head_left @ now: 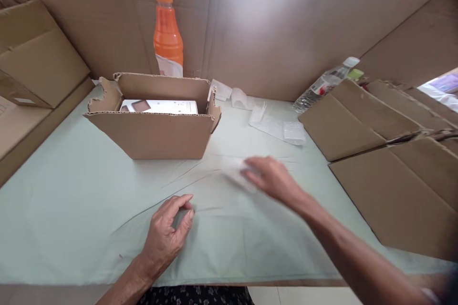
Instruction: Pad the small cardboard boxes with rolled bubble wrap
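My left hand (168,233) rests on the pale green cloth (82,209) near the front edge, fingers loosely curled, holding nothing. My right hand (272,181) is blurred with motion over the middle of the cloth. Its fingers lie on a small pale sheet (236,171) that is also blurred; I cannot tell if they grip it. An open cardboard box (153,128) stands behind my left hand, with a white package (161,106) inside it.
An orange drink bottle (167,33) stands behind the box. Bubble-wrap pieces (275,126) lie at the back middle. A clear water bottle (324,85) lies at the back right. Flat cardboard sheets (393,176) fill the right side, more cardboard (36,62) the left.
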The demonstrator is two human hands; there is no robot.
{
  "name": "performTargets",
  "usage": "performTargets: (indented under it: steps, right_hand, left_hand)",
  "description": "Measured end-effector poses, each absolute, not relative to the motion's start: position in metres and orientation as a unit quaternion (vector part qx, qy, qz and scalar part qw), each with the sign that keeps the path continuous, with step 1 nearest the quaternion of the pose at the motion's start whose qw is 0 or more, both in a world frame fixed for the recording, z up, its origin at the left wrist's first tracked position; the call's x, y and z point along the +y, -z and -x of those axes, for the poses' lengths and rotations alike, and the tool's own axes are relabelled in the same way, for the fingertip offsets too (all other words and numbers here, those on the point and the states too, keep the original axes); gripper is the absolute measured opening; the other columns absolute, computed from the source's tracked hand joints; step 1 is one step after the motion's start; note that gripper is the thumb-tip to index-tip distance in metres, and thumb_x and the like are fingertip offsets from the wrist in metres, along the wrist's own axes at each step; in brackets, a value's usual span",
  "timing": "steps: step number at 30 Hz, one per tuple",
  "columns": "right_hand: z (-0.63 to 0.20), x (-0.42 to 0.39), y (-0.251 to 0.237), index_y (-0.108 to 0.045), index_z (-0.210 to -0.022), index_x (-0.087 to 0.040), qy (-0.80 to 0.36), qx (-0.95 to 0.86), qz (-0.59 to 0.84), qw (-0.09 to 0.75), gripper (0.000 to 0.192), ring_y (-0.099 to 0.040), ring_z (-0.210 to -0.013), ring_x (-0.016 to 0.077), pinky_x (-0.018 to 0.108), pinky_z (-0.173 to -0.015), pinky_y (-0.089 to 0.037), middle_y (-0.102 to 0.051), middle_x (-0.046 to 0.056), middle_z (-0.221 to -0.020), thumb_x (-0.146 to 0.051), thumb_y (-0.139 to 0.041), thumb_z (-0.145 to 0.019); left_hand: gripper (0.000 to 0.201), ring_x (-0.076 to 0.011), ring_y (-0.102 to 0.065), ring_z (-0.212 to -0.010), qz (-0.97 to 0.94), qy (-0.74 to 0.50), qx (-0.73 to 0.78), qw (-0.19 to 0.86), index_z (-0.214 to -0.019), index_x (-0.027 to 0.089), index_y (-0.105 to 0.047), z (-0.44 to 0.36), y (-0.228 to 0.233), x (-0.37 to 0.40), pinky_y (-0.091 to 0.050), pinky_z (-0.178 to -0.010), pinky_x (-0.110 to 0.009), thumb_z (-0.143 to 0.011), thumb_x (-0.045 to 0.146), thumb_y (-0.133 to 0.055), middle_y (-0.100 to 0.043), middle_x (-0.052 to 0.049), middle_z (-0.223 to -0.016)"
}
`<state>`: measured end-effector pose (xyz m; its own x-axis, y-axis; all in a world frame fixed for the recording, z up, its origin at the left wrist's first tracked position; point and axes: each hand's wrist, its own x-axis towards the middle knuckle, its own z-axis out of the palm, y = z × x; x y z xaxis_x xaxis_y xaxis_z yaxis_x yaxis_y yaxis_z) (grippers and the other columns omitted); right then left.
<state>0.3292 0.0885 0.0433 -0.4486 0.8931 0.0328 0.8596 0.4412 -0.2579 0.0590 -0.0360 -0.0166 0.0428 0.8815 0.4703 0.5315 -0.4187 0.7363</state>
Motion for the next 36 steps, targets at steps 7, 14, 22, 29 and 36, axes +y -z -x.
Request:
performTargets:
  steps: [7, 14, 22, 29, 36]
  right_hand:
    - [-0.334, 0.266, -0.123, -0.060, -0.125, -0.017, -0.043, -0.677, 0.634, 0.371, 0.045, -0.063, -0.104, 0.0203, 0.038, -0.105, -0.044, -0.067, 0.009, -0.128, -0.031, -0.075, -0.085]
    - [-0.384, 0.253, -0.072, -0.070, -0.087, -0.016, -0.182, -0.578, 0.704, 0.369, 0.015, -0.065, -0.091, 0.0252, 0.047, -0.087, -0.053, -0.071, 0.008, -0.089, -0.028, -0.071, -0.078]
    - [-0.366, 0.265, -0.020, -0.069, -0.106, -0.012, -0.228, -0.531, 0.708, 0.406, 0.040, -0.067, -0.094, 0.0245, 0.041, -0.084, -0.055, -0.073, 0.014, -0.102, -0.040, -0.069, -0.077]
    - [-0.375, 0.237, -0.021, -0.055, -0.136, -0.017, -0.174, -0.578, 0.716, 0.352, 0.070, -0.062, -0.118, 0.0305, 0.045, -0.098, -0.050, -0.063, 0.018, -0.135, -0.046, -0.073, -0.075]
    - [-0.336, 0.264, -0.011, -0.059, -0.121, -0.012, -0.124, -0.552, 0.764, 0.311, 0.050, -0.056, -0.125, 0.0403, 0.060, -0.111, -0.031, -0.068, 0.024, -0.123, -0.029, -0.070, -0.075]
  left_hand:
    - [0.019, -0.0146, -0.069, -0.075, -0.732, -0.454, 0.481, 0.166, -0.109, 0.018, -0.066, -0.060, 0.015, -0.034, -0.057, -0.069, -0.024, -0.095, 0.012, -0.056, -0.071, -0.004, -0.082]
    - [0.017, -0.0130, -0.069, -0.077, -0.723, -0.456, 0.496, 0.153, -0.108, 0.018, -0.066, -0.057, 0.019, -0.035, -0.056, -0.072, -0.022, -0.095, 0.012, -0.057, -0.071, -0.002, -0.084]
    - [0.019, -0.0141, -0.069, -0.081, -0.745, -0.442, 0.478, 0.147, -0.108, 0.018, -0.066, -0.061, 0.022, -0.033, -0.055, -0.073, -0.024, -0.094, 0.009, -0.056, -0.072, -0.004, -0.088]
    - [0.016, -0.0149, -0.070, -0.077, -0.734, -0.448, 0.493, 0.136, -0.104, 0.018, -0.068, -0.061, 0.020, -0.033, -0.056, -0.072, -0.025, -0.094, 0.011, -0.058, -0.073, -0.003, -0.085]
    - [0.016, -0.0153, -0.070, -0.077, -0.737, -0.452, 0.485, 0.133, -0.103, 0.018, -0.069, -0.062, 0.020, -0.031, -0.057, -0.071, -0.025, -0.095, 0.013, -0.056, -0.074, -0.004, -0.084]
